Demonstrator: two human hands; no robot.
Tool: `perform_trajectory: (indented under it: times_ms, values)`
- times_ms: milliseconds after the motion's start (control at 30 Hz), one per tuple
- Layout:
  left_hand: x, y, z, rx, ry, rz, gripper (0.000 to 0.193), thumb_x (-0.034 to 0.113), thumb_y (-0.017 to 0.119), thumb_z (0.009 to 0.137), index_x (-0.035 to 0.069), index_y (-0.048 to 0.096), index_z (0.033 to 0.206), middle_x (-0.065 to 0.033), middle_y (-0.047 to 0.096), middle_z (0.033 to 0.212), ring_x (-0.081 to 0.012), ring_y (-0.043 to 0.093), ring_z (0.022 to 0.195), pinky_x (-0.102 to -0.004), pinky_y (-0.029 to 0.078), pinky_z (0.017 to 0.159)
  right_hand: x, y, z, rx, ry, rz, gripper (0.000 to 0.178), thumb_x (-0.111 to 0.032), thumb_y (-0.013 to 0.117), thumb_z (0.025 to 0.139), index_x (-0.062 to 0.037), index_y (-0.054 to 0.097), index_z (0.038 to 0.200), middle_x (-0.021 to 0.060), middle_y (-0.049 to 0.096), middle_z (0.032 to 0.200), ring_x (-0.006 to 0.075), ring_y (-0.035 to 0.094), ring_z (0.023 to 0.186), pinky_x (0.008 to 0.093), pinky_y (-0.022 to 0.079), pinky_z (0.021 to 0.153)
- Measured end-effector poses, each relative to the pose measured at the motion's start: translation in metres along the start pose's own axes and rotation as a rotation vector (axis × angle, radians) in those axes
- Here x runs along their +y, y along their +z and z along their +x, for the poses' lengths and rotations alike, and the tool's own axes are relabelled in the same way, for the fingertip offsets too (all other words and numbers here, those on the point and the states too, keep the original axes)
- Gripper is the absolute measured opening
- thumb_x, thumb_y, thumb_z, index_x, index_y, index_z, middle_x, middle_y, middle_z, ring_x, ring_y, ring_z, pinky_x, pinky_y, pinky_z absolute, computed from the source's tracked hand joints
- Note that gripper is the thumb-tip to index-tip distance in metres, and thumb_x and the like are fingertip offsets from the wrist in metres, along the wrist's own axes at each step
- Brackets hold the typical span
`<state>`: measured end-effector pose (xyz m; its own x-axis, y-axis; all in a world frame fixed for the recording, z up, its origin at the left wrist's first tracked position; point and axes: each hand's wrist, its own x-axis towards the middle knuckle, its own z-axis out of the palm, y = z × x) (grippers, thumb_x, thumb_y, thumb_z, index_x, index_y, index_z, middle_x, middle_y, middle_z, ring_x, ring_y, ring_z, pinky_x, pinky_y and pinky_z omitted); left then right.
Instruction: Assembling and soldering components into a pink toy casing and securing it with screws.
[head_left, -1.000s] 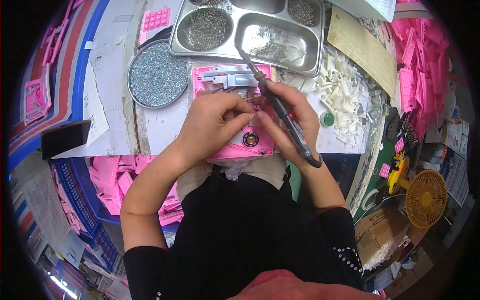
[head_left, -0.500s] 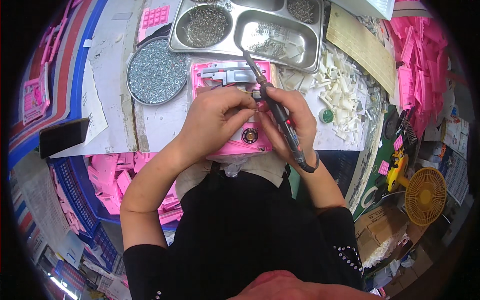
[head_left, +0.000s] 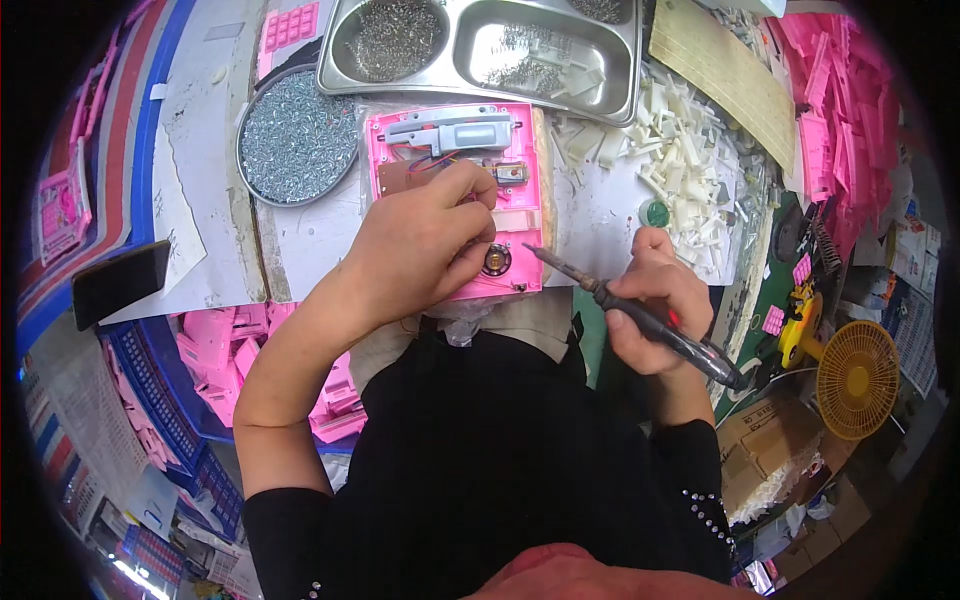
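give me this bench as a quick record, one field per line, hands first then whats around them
left hand: left hand over the open pink case, fingers curled; anything pinched is hidden
right hand: right hand gripping a black pen-shaped tool, tip pointing toward the case
inside case: grey plastic piece, round black part, wires
left of case: round tray of small silvery screws
beyond case: metal compartment tray
right of case: loose white plastic parts

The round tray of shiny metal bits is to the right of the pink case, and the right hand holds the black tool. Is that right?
Not quite: the round tray is to the left of the pink case, as the head view shows. The right hand does hold the black tool.
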<state>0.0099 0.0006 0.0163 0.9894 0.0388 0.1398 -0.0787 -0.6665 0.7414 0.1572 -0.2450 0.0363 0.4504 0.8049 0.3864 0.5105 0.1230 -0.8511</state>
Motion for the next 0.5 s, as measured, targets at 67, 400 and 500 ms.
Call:
perform_trajectory:
  times_ms: [67, 400, 500]
  values:
    - [0.0, 0.001, 0.001, 0.004, 0.004, 0.014, 0.016, 0.003, 0.076, 0.077, 0.006, 0.063, 0.086, -0.0062, 0.062, 0.105, -0.0255, 0.068, 0.087, -0.0363, 0.056, 0.069, 0.0, 0.005, 0.003, -0.024, 0.004, -0.015, 0.026, -0.003, 0.073, 0.063, -0.0021, 0.07, 0.089, 0.0029, 0.054, 0.061, 0.0206, 0.047, 0.051, 0.0376, 0.041, 0.068]
    - [0.0, 0.003, 0.001, 0.018, 0.025, 0.052, 0.017, 0.004, 0.077, 0.075, 0.006, 0.063, 0.086, -0.0065, 0.063, 0.103, -0.0259, 0.068, 0.087, -0.0372, 0.056, 0.068, 0.006, 0.014, 0.009, -0.095, -0.001, -0.034, 0.026, -0.005, 0.073, 0.062, -0.0046, 0.072, 0.088, 0.0014, 0.052, 0.058, 0.0219, 0.048, 0.051, 0.0375, 0.042, 0.068]
    - [-0.001, 0.003, 0.001, 0.014, 0.035, 0.056, 0.014, 0.008, 0.075, 0.079, 0.006, 0.064, 0.087, -0.0049, 0.061, 0.104, -0.0251, 0.068, 0.088, -0.0387, 0.056, 0.067, 0.006, 0.015, 0.01, -0.102, 0.004, -0.031, 0.026, -0.005, 0.074, 0.063, -0.0047, 0.071, 0.088, 0.0013, 0.051, 0.058, 0.0221, 0.048, 0.051, 0.0376, 0.042, 0.068]
